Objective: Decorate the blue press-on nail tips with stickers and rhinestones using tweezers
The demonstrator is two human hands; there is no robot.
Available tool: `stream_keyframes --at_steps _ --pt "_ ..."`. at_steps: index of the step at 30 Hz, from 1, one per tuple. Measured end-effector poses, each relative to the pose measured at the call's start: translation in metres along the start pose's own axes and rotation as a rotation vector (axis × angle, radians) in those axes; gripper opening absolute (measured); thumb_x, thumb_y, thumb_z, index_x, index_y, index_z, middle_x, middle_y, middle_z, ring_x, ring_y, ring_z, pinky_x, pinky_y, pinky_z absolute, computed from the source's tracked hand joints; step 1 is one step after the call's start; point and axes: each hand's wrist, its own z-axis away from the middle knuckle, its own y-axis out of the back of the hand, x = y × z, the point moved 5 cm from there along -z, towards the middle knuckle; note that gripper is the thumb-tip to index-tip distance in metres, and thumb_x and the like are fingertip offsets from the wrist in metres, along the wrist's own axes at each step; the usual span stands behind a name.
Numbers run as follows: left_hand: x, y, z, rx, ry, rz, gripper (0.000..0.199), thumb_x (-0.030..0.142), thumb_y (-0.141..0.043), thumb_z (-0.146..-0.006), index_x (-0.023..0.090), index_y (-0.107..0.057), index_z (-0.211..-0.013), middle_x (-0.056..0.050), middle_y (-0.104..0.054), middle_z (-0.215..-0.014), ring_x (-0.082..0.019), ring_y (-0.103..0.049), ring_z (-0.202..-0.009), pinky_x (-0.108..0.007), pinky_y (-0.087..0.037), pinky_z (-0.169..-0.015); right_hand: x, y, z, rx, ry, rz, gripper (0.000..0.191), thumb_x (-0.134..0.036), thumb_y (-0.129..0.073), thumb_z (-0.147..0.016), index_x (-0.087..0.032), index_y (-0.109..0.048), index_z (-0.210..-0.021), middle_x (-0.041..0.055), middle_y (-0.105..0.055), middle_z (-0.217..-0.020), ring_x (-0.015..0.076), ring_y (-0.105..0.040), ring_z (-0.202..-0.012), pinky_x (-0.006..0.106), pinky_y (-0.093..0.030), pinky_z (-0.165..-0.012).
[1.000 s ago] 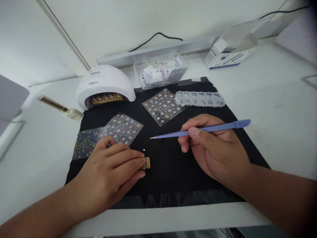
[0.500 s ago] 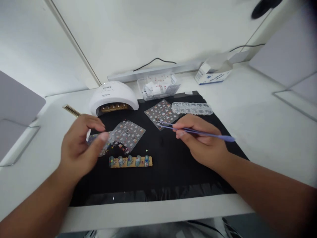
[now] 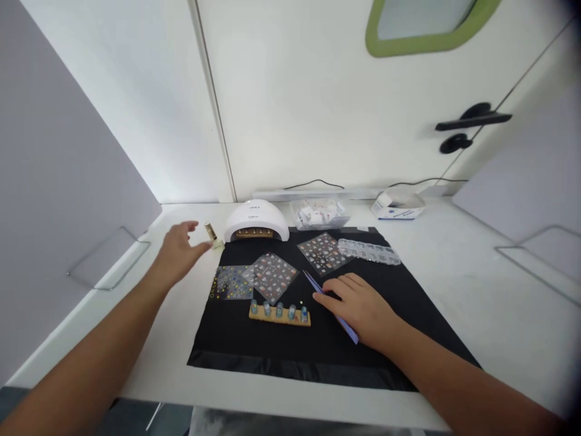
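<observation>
My left hand (image 3: pixel 180 249) is open, thumb and fingers apart, just left of a small bottle with a gold cap (image 3: pixel 210 231) at the mat's left corner. Low over the black mat (image 3: pixel 336 357), my right hand (image 3: pixel 358 307) has its fingertips around purple tweezers (image 3: pixel 347 329), which point away to the left. Left of them, a tan strip (image 3: pixel 272 316) carries a row of several decorated blue-green nail tips (image 3: pixel 279 309). A tiny pale gem (image 3: pixel 301 302) lies beyond the strip's right end.
A white nail lamp (image 3: pixel 256 218) stands at the back left, beside a clear tub of packets (image 3: pixel 320 214). Sticker sheets (image 3: pixel 271 277) and a clear compartment case (image 3: pixel 368 251) lie on the mat. An opened white-blue box (image 3: pixel 398 206) is behind right.
My left hand has moved outward toward the gold-capped bottle. My right hand has lowered the tweezers to the mat. The camera view has tilted up, showing a door handle.
</observation>
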Motion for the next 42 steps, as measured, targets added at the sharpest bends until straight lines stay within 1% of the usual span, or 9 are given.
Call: stream_keyframes --at_steps 6,12,15,19,22,26,32,37,42 --pt "-0.029 -0.054 -0.003 -0.099 0.052 -0.075 0.057 0.045 -0.067 -0.075 0.020 -0.060 -0.126 -0.011 -0.061 -0.130 -0.035 -0.052 -0.124 -0.045 -0.044 -0.099 0.002 -0.011 -0.004 -0.094 -0.063 0.000 0.026 -0.006 -0.057 -0.083 -0.020 -0.072 -0.100 0.0079 -0.063 -0.090 0.0186 -0.052 -0.076 0.032 -0.036 -0.071" --pt "-0.029 -0.064 -0.012 -0.168 0.064 -0.137 0.037 0.045 -0.062 -0.085 0.020 -0.068 -0.112 -0.012 -0.065 -0.120 -0.037 -0.054 -0.120 -0.051 -0.045 -0.096 -0.001 -0.017 -0.005 -0.224 -0.030 -0.011 0.029 -0.006 -0.055 -0.085 -0.019 -0.069 -0.108 0.0072 -0.065 -0.092 0.0196 -0.056 -0.082 0.033 -0.036 -0.073" --pt "-0.029 -0.063 -0.012 -0.192 0.063 -0.128 0.035 0.039 -0.059 -0.092 0.016 -0.061 -0.118 -0.011 -0.061 -0.121 -0.027 -0.059 -0.112 -0.048 -0.050 -0.094 -0.001 -0.012 -0.005 -0.171 -0.028 -0.024 0.032 -0.004 -0.052 -0.084 -0.018 -0.069 -0.106 0.0076 -0.065 -0.089 0.0202 -0.056 -0.080 0.034 -0.038 -0.072" --pt "-0.026 -0.054 -0.005 -0.183 0.030 -0.041 0.034 0.035 -0.058 -0.094 0.014 -0.057 -0.121 -0.010 -0.060 -0.121 -0.023 -0.062 -0.105 -0.043 -0.054 -0.089 0.008 0.007 0.001 0.071 -0.116 -0.204 0.033 -0.001 -0.050 -0.082 -0.016 -0.068 -0.104 0.0079 -0.065 -0.090 0.0200 -0.059 -0.081 0.035 -0.045 -0.074" --pt "-0.012 -0.038 0.006 -0.188 -0.057 0.053 0.030 0.037 -0.050 -0.096 0.013 -0.060 -0.111 -0.007 -0.065 -0.103 -0.020 -0.063 -0.093 -0.038 -0.054 -0.082 0.017 0.027 0.007 0.223 -0.185 -0.279 0.026 -0.007 -0.051 -0.086 -0.017 -0.064 -0.107 0.0076 -0.065 -0.093 0.0187 -0.061 -0.085 0.033 -0.049 -0.076" --pt "0.035 -0.018 0.034 -0.309 -0.250 0.155 0.029 0.044 -0.047 -0.094 0.018 -0.059 -0.096 0.001 -0.061 -0.076 -0.016 -0.061 -0.074 -0.027 -0.048 -0.068 0.027 0.056 -0.004 0.348 -0.348 -0.516 0.028 -0.018 -0.055 -0.089 -0.022 -0.061 -0.116 0.0026 -0.062 -0.087 0.0153 -0.061 -0.079 0.030 -0.050 -0.074" --pt "0.112 -0.016 0.078 -0.392 -0.656 -0.008 0.020 0.035 -0.045 -0.093 0.018 -0.051 -0.085 0.000 -0.059 -0.076 -0.016 -0.055 -0.068 -0.027 -0.034 -0.060 0.010 0.048 -0.070 0.201 -0.426 -0.916 0.048 -0.031 -0.072 -0.074 -0.020 -0.062 -0.120 -0.0019 -0.061 -0.075 0.0143 -0.059 -0.069 0.031 -0.049 -0.070" --pt "0.119 -0.028 0.084 -0.392 -0.730 -0.068 0.016 0.032 -0.045 -0.092 0.018 -0.050 -0.086 -0.003 -0.059 -0.081 -0.019 -0.056 -0.070 -0.029 -0.032 -0.060 -0.001 0.039 -0.095 0.238 -0.423 -0.870 0.013 -0.026 -0.068 -0.077 -0.019 -0.071 -0.087 0.0003 -0.068 -0.073 0.0140 -0.060 -0.067 0.029 -0.048 -0.066" --pt "0.117 -0.026 0.081 -0.350 -0.781 -0.011 0.019 0.033 -0.044 -0.094 0.017 -0.052 -0.092 -0.003 -0.059 -0.082 -0.017 -0.055 -0.068 -0.027 -0.036 -0.059 0.011 0.037 -0.085 0.273 -0.480 -0.883 0.013 -0.028 -0.066 -0.080 -0.019 -0.072 -0.088 -0.0016 -0.065 -0.069 0.0121 -0.056 -0.063 0.026 -0.044 -0.062"
